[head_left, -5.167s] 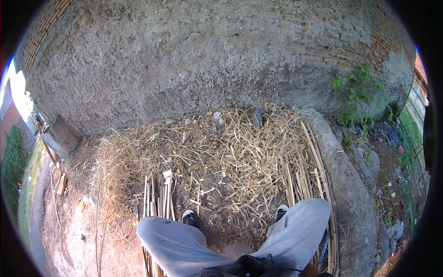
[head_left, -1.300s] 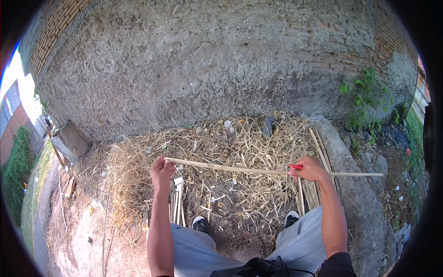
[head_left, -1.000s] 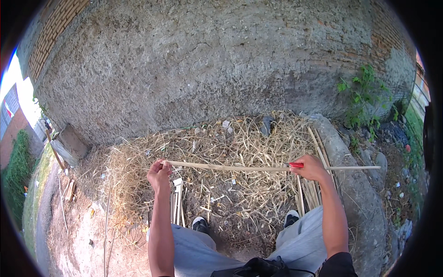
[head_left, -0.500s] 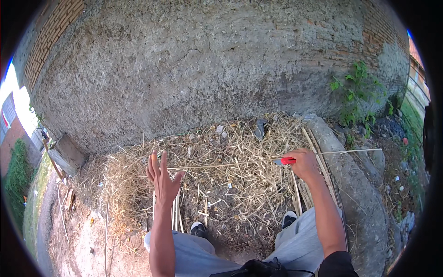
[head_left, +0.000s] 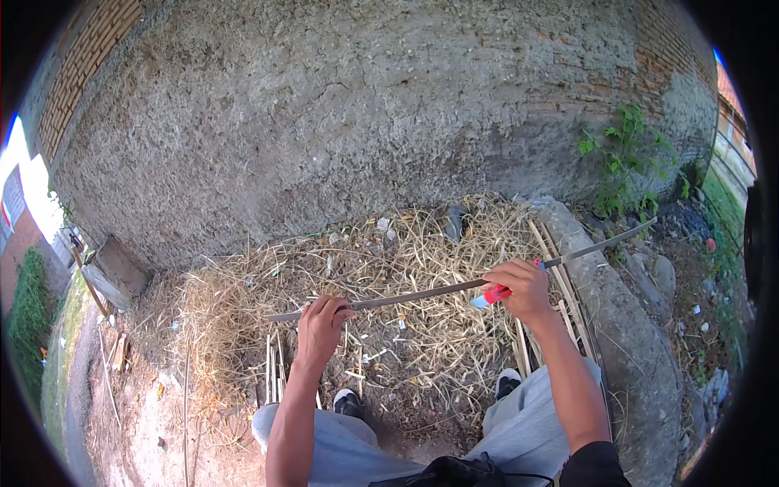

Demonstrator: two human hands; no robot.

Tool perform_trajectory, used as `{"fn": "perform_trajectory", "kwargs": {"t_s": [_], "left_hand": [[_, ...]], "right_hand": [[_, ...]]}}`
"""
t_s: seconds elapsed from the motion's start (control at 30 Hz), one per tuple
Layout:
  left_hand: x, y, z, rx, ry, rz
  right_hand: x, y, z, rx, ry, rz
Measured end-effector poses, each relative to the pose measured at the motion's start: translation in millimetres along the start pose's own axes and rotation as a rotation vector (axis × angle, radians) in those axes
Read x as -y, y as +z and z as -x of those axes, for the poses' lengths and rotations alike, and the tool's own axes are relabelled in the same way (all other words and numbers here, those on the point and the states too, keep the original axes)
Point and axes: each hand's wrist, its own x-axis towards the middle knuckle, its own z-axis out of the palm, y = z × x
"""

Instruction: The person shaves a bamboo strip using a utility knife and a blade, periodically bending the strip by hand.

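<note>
A long, thin bamboo strip (head_left: 414,296) stretches across in front of me, its right end higher than its left and its dark, flat face showing. Near its left end my left hand (head_left: 320,331) is closed on it, fingers curled over the top. My right hand (head_left: 523,292) is closed around the strip farther right and also holds a red-handled knife (head_left: 497,294). The knife's short, pale blade points left and down, just below the strip. My right palm and part of the handle are hidden.
Dry shavings (head_left: 438,325) cover the ground between my feet and a rough grey wall (head_left: 365,138). Cut slats (head_left: 568,304) lie at the right beside a concrete ledge (head_left: 625,349). More slats (head_left: 274,365) lie near my left foot. A green plant (head_left: 625,150) grows by the wall.
My left hand has gone from open with spread fingers to closed on the strip. The strip has turned to show its broad face, its right end has risen, and the knife blade now points lower.
</note>
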Motion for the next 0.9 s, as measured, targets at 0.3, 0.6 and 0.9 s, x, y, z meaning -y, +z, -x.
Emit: {"fn": "perform_trajectory", "kwargs": {"t_s": [0.3, 0.6, 0.9], "left_hand": [[-14.4, 0.9, -0.5, 0.047, 0.042, 0.018], [-0.3, 1.3, 3.3, -0.107, 0.087, -0.036], [-6.9, -9.5, 2.9, -0.218, 0.069, -0.329]], "right_hand": [[-8.1, -0.6, 3.7, -0.027, -0.015, 0.051], [0.1, 8.0, 7.6, 0.038, -0.056, 0.049], [4.5, 24.4, 5.6, 0.016, -0.065, 0.0]]}}
